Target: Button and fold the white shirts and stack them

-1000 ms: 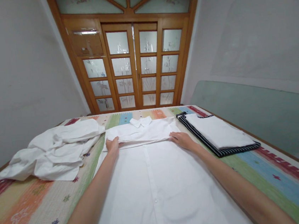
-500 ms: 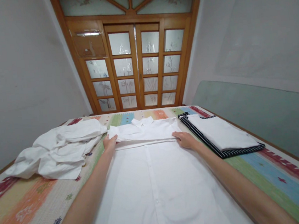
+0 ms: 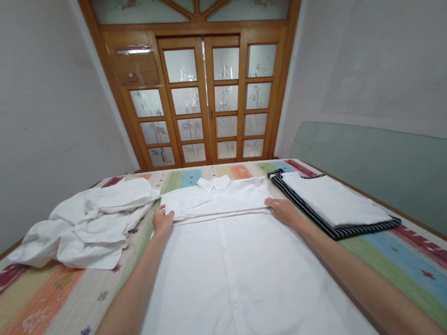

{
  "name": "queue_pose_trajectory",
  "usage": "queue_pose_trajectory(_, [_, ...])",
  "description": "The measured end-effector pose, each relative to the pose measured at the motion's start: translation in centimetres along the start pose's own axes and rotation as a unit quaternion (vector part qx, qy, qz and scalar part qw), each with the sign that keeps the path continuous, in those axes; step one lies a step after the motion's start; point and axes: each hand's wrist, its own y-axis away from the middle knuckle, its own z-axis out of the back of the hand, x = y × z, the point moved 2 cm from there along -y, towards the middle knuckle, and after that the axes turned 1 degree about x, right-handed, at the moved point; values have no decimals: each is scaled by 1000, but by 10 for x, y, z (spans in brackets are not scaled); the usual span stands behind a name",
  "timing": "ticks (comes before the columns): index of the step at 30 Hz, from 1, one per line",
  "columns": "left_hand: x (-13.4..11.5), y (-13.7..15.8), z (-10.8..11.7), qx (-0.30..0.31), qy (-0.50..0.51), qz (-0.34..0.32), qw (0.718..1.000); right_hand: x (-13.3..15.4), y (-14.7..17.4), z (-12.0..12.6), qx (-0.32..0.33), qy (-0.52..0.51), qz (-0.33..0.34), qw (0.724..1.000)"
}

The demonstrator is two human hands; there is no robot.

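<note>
A white button-up shirt (image 3: 203,276) lies front side up before me, its collar (image 3: 214,183) at the far end. Its sleeves are laid across the chest in a flat band just below the collar. At the left end of this band my left hand (image 3: 162,220) is closed on the cloth edge. My right hand (image 3: 281,209) pinches the band's lower right corner, the thumb and fingers pressed together. The lower body of the shirt runs toward me between my forearms, with a button placket down its middle.
Left of the shirt lies a crumpled white garment (image 3: 89,219). On the right is a folded white garment on black striped cloth (image 3: 336,198). A multicoloured patterned cover (image 3: 50,308) spreads beneath everything. Walls flank both sides, with wooden glass-paned doors (image 3: 208,100) beyond.
My right hand has shifted slightly right and my left hand slightly left and down. The band across the shirt now looks flatter and smoother.
</note>
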Motion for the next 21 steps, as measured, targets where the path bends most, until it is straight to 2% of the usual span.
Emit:
queue_pose_trajectory(3, [-8, 3, 2, -14, -57, -62, 996, -1, -2, 5, 14, -3, -39, 999])
queue_pose_trajectory(7, [-30, 19, -5, -62, -144, -221, 963, -5, -20, 15, 3, -35, -115, 993])
queue_pose_trajectory(9, [-38, 32, -18, -29, -168, -285, 943, -7, -35, 19, -23, -57, -134, 989])
queue_pose_trajectory(11, [-41, 46, -35, 45, -198, -325, 923, -11, -52, 21, -47, -73, -138, 987])
queue_pose_trajectory(15, [-34, 65, -57, 132, -308, -338, 879, -26, -86, 19, -95, -103, -134, 981])
queue_pose_trajectory(18, [-31, 70, -58, 143, -348, -335, 864, -45, -110, 12, -115, -113, -133, 978])
queue_pose_trajectory(21, [-34, 70, -56, 134, -354, -333, 863, -64, -130, 1, -87, -119, -126, 981])
